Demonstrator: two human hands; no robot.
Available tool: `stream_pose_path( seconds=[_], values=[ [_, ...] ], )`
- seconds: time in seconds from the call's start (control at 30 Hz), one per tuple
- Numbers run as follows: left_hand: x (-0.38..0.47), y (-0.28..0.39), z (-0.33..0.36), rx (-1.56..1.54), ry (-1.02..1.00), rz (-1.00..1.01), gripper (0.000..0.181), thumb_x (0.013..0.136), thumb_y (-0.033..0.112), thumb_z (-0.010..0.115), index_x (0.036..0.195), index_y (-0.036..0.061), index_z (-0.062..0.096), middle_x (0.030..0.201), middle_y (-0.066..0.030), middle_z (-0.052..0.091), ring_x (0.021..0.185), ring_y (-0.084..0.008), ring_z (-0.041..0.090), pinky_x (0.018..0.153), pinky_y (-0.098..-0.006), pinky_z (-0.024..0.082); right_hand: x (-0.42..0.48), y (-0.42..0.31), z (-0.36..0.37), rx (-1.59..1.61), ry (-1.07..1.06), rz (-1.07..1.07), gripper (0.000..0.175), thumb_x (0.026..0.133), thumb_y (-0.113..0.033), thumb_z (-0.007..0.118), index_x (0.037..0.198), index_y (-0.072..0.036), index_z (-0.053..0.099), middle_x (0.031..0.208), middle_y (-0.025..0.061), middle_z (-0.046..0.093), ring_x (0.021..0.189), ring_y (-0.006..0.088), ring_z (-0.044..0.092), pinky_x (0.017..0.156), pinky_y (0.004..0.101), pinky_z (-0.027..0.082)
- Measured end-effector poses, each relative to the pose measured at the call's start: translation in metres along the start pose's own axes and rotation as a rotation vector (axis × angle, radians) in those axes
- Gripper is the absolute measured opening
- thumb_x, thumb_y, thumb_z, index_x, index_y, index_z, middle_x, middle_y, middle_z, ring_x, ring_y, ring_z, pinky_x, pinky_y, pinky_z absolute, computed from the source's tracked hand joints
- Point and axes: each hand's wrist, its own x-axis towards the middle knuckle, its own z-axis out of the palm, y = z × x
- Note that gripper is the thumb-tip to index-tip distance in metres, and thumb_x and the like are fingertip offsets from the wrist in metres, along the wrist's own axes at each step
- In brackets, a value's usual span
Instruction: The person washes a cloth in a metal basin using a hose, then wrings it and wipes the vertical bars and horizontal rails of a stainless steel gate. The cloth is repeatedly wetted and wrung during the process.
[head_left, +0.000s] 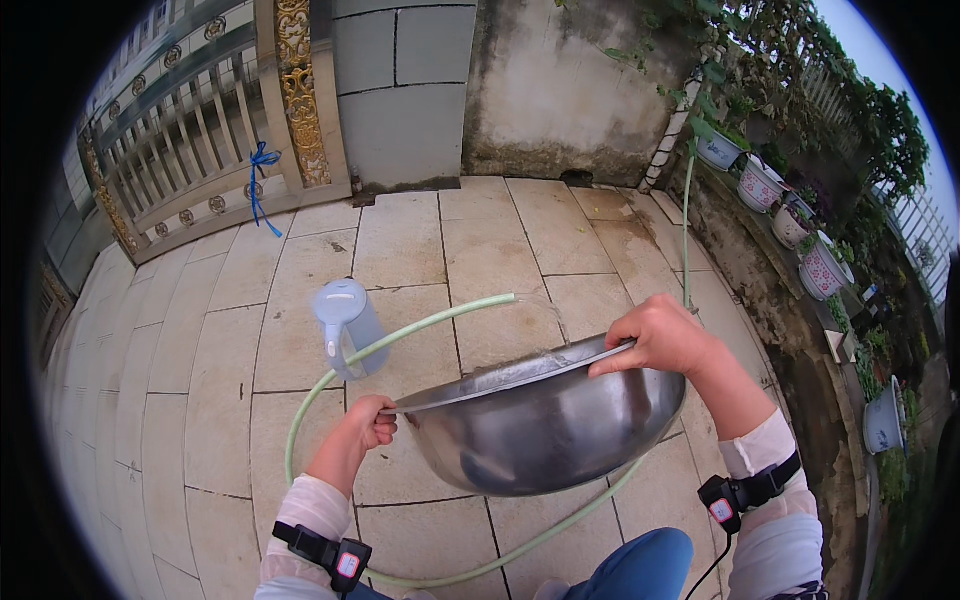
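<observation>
A large stainless steel basin (540, 435) is tilted away from me on its side, its underside turned towards me. My left hand (371, 424) grips the left end of its rim, and my right hand (652, 337) clasps the rim at the right. Past the far rim some water is visible, but most of the inside is hidden. A pale green hose (420, 324) curves behind the basin. From its end a thin stream of water arcs down towards the basin's far side. The hose crosses in front of a translucent blue plastic pitcher (346, 322) with a lid and handle.
Beige tiles (217, 420) pave the ground. A metal gate (195, 142) with a blue ribbon (259, 176) stands at the far left, beside a stained wall (570, 82). Along the right, a low ledge (787, 337) carries several flowerpots (761, 185).
</observation>
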Motion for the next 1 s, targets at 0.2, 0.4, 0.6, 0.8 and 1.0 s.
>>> stream_pose_path(
  seconds=[0.2,0.4,0.6,0.8,1.0],
  values=[
    [0.012,-0.044,0.005,0.04,-0.199,-0.162,0.032,0.08,0.014,0.042,0.055,0.0168,0.024,0.048,0.0038,0.021,0.038,-0.008,0.021,0.036,-0.0237,0.015,0.02,-0.016,-0.017,-0.1,-0.047,-0.068,0.049,0.061,-0.06,0.067,0.06,-0.011,0.065,0.052,0.0068,0.057,0.053,0.0258,0.057,0.05,0.0326,0.045],
    [0.025,-0.08,0.02,0.015,-0.285,-0.249,0.032,0.08,0.015,0.042,0.053,0.0167,0.024,0.047,0.0035,0.022,0.038,-0.0073,0.019,0.036,-0.0231,0.014,0.032,-0.027,-0.025,-0.174,-0.117,-0.128,0.051,0.06,-0.062,0.066,0.06,-0.01,0.064,0.051,0.0071,0.056,0.052,0.0267,0.056,0.049,0.0336,0.043],
    [0.029,-0.118,0.039,0.007,-0.371,-0.382,0.031,0.088,0.022,0.037,0.058,0.0167,0.031,0.046,0.005,0.023,0.037,-0.0059,0.02,0.035,-0.0216,0.014,0.045,-0.038,-0.028,-0.233,-0.213,-0.197,0.052,0.061,-0.062,0.065,0.061,-0.01,0.063,0.054,0.0078,0.057,0.056,0.0274,0.057,0.051,0.0345,0.044],
    [0.035,-0.159,0.071,0.037,-0.458,-0.509,0.035,0.089,0.026,0.038,0.057,0.0172,0.029,0.045,0.0054,0.021,0.036,-0.0056,0.019,0.035,-0.0211,0.013,0.05,-0.048,-0.028,-0.288,-0.336,-0.232,0.054,0.06,-0.064,0.063,0.062,-0.01,0.062,0.057,0.008,0.058,0.06,0.0278,0.058,0.053,0.0356,0.045],
    [0.048,-0.182,0.088,-0.056,-0.449,-0.571,0.026,0.085,0.024,0.048,0.062,0.0133,0.042,0.044,0.0045,0.023,0.036,-0.0064,0.02,0.035,-0.0221,0.012,0.051,-0.044,-0.021,-0.309,-0.385,-0.245,0.055,0.06,-0.065,0.063,0.065,-0.01,0.063,0.058,0.0078,0.059,0.061,0.0282,0.059,0.055,0.0359,0.046]
  ],
)
